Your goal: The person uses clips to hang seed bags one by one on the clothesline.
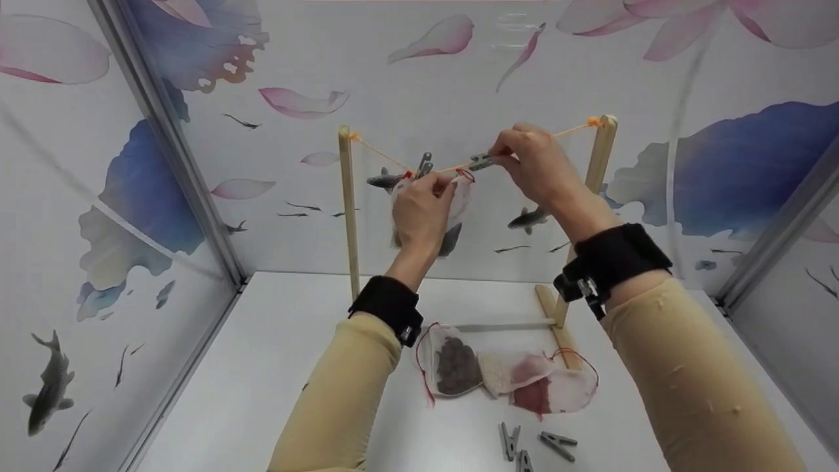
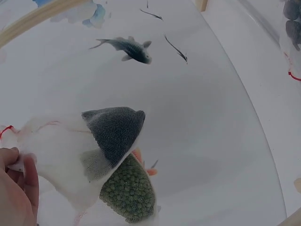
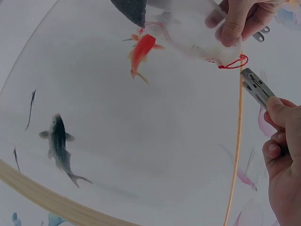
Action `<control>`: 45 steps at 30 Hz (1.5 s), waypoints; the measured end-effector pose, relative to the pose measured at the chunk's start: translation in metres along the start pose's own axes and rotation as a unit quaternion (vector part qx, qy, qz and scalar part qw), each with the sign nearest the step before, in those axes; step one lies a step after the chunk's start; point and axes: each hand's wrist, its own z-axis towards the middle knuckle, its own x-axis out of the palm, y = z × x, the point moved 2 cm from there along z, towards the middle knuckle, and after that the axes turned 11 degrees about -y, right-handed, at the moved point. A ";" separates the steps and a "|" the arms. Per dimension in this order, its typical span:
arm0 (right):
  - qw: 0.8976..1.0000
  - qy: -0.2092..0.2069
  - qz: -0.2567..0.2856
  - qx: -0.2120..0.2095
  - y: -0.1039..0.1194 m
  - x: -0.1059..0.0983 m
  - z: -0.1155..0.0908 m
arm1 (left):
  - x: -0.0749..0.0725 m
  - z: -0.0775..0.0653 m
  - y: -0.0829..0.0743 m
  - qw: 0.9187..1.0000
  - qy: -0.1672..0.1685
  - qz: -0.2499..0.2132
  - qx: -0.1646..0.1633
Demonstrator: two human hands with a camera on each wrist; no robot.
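An orange string (image 1: 380, 153) sags between two wooden posts. My left hand (image 1: 419, 213) is up at it, pinching the top of a sheer white drawstring bag (image 2: 61, 150) with dark contents at its bottom. Behind that bag hangs another mesh bag with green contents (image 2: 129, 190). Grey clothespins (image 1: 425, 165) stand on the string just above my left fingers. My right hand (image 1: 534, 164) pinches a grey clothespin (image 3: 257, 87) between thumb and fingers. Its tip is right at the string, close beside the held bag's red drawstring loop (image 3: 234, 62).
The left post (image 1: 349, 210) and right post (image 1: 600, 157) rise from a wooden base. On the white table lie drawstring bags with brown (image 1: 457, 367), pale (image 1: 495, 373) and red contents (image 1: 531, 396). Nearer are three loose clothespins (image 1: 558, 444). Printed panels enclose the table.
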 end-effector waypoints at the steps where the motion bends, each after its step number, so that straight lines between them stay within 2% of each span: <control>1: 1.000 0.002 0.001 -0.001 -0.001 0.000 0.000 | 0.000 0.001 0.000 1.000 0.000 -0.011 -0.007; 10: 0.999 0.004 0.010 -0.031 -0.003 0.004 0.000 | 0.003 0.006 0.002 0.992 0.004 -0.109 -0.070; 14: 0.999 -0.010 0.004 -0.040 -0.001 0.007 -0.003 | 0.004 0.006 0.001 0.987 0.023 -0.134 -0.082; 18: 0.997 -0.026 -0.003 -0.074 0.008 0.008 -0.004 | 0.004 0.004 0.004 0.989 0.029 -0.119 -0.079; 22: 0.992 -0.031 -0.018 -0.124 0.018 0.008 -0.002 | 0.004 0.003 0.007 0.993 0.007 -0.097 -0.067; 25: 0.990 -0.029 -0.026 -0.137 0.019 0.008 0.002 | 0.005 0.001 0.007 0.994 -0.003 -0.090 -0.060; 29: 0.994 -0.008 -0.025 -0.110 0.013 0.006 0.009 | 0.006 0.000 0.006 0.995 -0.013 -0.077 -0.055; 34: 0.997 0.044 -0.025 -0.062 0.006 0.000 0.014 | 0.006 -0.001 0.004 0.996 -0.025 -0.069 -0.058; 38: 0.996 0.060 -0.025 -0.062 0.005 0.003 0.012 | 0.006 -0.002 0.004 0.991 -0.017 -0.107 -0.073; 42: 0.997 0.044 -0.013 -0.059 0.005 0.011 0.006 | 0.006 -0.002 0.006 0.984 0.005 -0.155 -0.087; 45: 0.998 0.044 -0.005 -0.052 0.002 0.017 0.001 | 0.007 -0.003 0.009 0.982 0.026 -0.163 -0.096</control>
